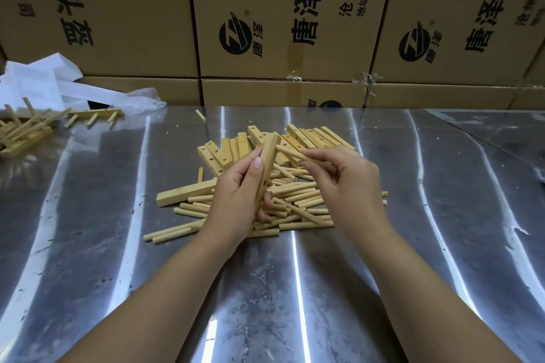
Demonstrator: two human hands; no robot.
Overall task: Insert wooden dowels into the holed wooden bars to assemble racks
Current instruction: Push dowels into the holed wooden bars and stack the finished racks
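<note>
Backdrop: stacked cardboard boxes with printed logos, right behind the worktop.
Surface: shiny metal table, scuffed, with glare streaks.
Left hand: grasps a holed bar, thumb on the near face, fingers wrapped behind the lower part.
Bar axis: nearly upright, top tilted away and a little right; one hole shows on the side facing the right hand.
Right hand: pinches a dowel, maybe with spares in the palm, can't tell.
Key relation: dowel lies right of the bar, long axis across it, free tip pointing left at the bar's upper part, just beside or touching; whether it is seated is unclear.
Next, my guess: push the dowel leftward into a hole, right hand doing the moving.
Stock: loose dowel pile under both hands, spare bars behind.
Far left: finished racks, white wrapping.
</note>
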